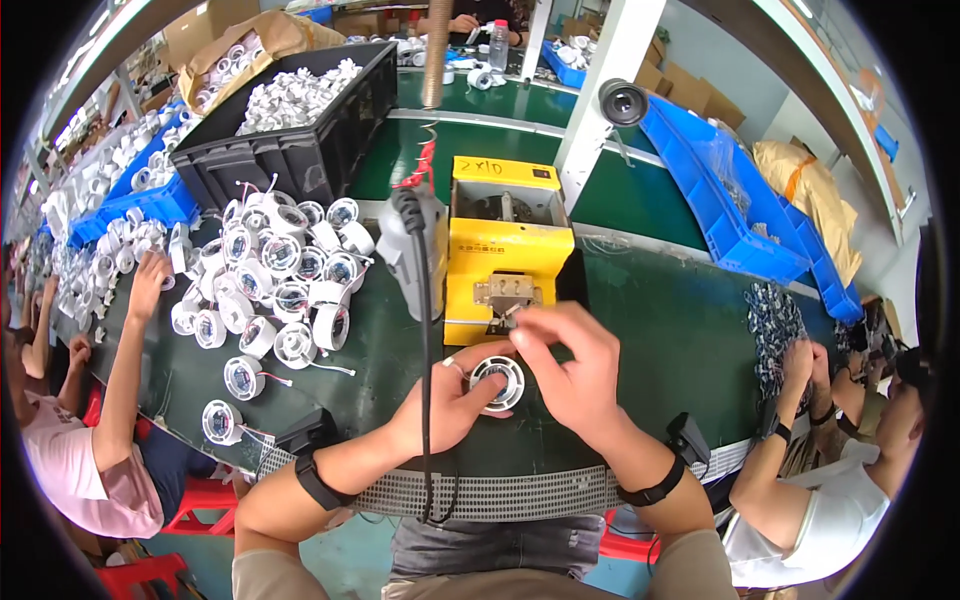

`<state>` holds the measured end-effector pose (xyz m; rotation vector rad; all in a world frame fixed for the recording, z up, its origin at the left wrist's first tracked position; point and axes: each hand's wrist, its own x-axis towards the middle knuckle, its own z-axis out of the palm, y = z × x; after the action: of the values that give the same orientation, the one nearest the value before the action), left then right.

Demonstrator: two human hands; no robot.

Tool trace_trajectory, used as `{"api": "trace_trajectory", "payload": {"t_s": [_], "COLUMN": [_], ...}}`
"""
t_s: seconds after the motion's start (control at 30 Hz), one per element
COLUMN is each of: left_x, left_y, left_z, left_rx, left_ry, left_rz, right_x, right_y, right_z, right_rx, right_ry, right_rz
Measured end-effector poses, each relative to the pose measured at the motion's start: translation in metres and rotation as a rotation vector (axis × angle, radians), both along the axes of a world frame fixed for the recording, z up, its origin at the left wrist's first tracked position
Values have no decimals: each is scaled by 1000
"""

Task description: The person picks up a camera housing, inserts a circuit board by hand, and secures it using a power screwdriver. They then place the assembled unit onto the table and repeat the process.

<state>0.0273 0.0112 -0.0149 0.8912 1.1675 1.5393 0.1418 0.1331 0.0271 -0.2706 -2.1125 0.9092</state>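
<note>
A white round housing (514, 384) with a ring-shaped rim is gripped in my left hand (445, 408). The thumb of that hand lies over the housing's middle and hides part of it. My right hand (578, 372) is at the front of a yellow box-shaped screw feeder (508, 250), just below its metal block (504, 291). Its thumb and index finger are drawn together there; whatever sits between them is too small to name. A grey electric screwdriver (415, 255) hangs upright left of the feeder, its black cable running down past my left hand.
Many similar white housings (282, 255) with wires are heaped on the green table (640, 380) at left. Behind them stands a black crate (300, 150) of white parts. Blue bins (720, 200) and dark small parts (772, 335) lie at right. Co-workers sit on both sides.
</note>
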Motion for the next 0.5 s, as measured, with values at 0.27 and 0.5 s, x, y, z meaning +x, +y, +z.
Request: {"api": "trace_trajectory", "payload": {"t_s": [0.27,0.5], "left_x": [-3,-5], "left_y": [2,6], "left_z": [-6,-9], "left_rx": [-142,-269], "left_ry": [-29,-191], "left_rz": [51,88], "right_x": [-88,-70], "right_y": [-29,-4], "right_z": [11,32], "right_rx": [-3,-375], "right_ry": [-126,679], "right_rz": [8,155]}}
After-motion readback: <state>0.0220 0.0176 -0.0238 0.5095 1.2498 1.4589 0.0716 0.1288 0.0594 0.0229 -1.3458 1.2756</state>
